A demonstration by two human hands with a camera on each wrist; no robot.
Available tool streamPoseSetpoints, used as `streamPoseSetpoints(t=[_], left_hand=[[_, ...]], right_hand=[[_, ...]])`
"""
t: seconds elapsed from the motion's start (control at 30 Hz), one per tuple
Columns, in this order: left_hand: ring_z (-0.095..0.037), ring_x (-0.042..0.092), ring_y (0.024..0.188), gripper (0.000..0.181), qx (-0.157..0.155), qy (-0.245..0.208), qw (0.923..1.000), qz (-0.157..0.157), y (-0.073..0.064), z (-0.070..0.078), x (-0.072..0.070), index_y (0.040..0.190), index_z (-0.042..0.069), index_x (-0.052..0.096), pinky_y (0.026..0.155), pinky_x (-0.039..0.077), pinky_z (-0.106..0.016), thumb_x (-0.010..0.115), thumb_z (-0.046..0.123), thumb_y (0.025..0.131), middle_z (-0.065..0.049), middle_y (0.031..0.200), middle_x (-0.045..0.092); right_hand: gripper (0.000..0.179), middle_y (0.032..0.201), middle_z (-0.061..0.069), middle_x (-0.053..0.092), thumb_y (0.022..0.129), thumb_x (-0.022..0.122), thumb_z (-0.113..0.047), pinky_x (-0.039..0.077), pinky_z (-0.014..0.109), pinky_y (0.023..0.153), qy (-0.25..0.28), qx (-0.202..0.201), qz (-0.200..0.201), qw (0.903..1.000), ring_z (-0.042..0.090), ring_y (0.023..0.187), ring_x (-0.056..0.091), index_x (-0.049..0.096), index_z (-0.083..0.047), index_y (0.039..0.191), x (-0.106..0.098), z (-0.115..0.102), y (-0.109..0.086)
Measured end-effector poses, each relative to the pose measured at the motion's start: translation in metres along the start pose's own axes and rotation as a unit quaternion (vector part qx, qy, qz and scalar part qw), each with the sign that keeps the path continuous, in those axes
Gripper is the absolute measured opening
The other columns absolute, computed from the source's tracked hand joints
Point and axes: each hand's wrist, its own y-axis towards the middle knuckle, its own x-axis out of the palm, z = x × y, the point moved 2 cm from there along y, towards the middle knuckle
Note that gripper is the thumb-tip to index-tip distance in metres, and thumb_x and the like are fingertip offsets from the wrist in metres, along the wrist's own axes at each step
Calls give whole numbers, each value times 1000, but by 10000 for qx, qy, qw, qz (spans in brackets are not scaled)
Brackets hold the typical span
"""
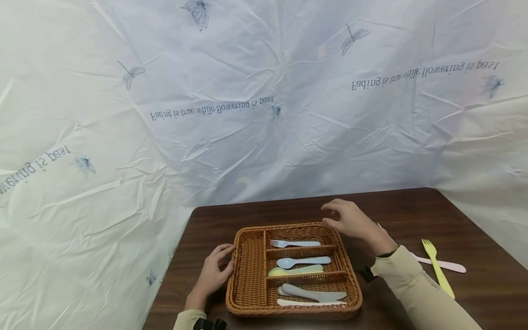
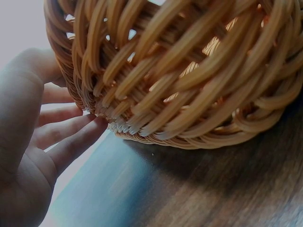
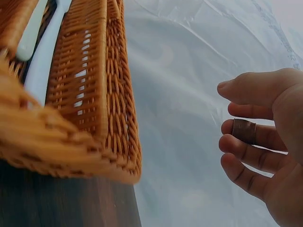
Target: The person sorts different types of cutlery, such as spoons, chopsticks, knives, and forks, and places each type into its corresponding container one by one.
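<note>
— What is hidden on the table [image 1: 474, 229]?
— Part of the pink utensil [image 1: 453, 266] is covered by the right sleeve [image 1: 425, 293].
— And the basket [image 1: 250, 275]?
— It is cut off by both wrist views' edges.

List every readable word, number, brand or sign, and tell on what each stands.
"Fading is true while flowering is past": white sheet, head view right, letters flipped.
"Fading is true while flowering is past": same sheet, middle, flipped.
"wering is past": same sheet, left, cut off by picture edge.
Sheet lettering in right wrist view: too blurred to read.
Basket, cutlery: no text seen.
</note>
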Motion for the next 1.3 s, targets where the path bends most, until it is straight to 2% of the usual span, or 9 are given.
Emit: streamPoseSetpoints(t=[0.3,0.6,0.87,1.13,1.3], left_hand=[[-40,58,115,39,-97,-38,9999,65,0,2,1,127,-9,59,81,59,-44,60,-8,89,-26,128,54],[-40,58,115,39,-34,-25,10000,60,0,1,-1,128,-9,59,80,59,-39,60,-8,89,-27,128,54],[-41,58,115,38,-56,-26,10000,-6,-2,2,-2,127,-10,58,81,59,-42,60,-7,89,-28,128,53],[-37,59,115,40,-141,39,9998,151,-1,-29,7,128,-3,61,80,59,-41,63,-6,88,-21,129,55],[-29,59,117,40,-129,4,9999,78,0,-35,6,129,4,62,81,59,-32,65,0,90,-10,130,55]], right_hand=[[33,110,10,66,85,76,-18,54,37,68,-180,133,348,9991,23,87,64,69,-10,116,-15,17,-20],[33,107,9,66,84,76,-20,54,39,68,-352,322,549,9974,23,86,63,70,-9,114,-29,29,-32],[32,102,9,66,82,77,-15,54,37,64,-511,304,761,9953,24,82,64,70,-6,112,-35,35,-42],[31,102,10,66,81,78,-15,54,36,63,-668,397,883,9931,23,80,64,71,-6,110,-39,41,-50],[30,98,9,66,80,78,-14,52,33,60,-736,389,1017,9913,20,76,63,71,-6,108,-43,44,-56]])
